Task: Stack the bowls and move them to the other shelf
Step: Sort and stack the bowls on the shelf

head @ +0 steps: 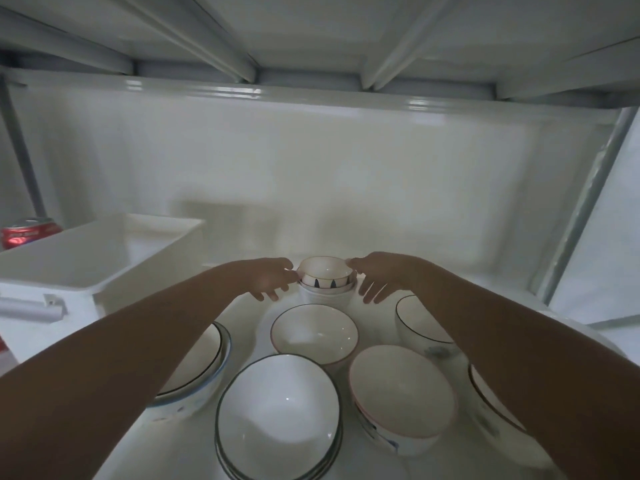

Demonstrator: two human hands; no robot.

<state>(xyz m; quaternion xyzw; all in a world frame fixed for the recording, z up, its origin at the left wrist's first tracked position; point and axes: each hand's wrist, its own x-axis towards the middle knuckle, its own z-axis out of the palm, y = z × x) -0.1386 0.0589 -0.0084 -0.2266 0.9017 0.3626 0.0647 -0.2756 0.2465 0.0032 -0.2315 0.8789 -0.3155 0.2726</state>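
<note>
At the shelf's (398, 233) back, my left hand (268, 280) and right hand (375, 277) pinch the stacked small bowls' (325, 273) top rim from either side.

Single head view — close, forward and down into white shelf (433, 289).
</note>
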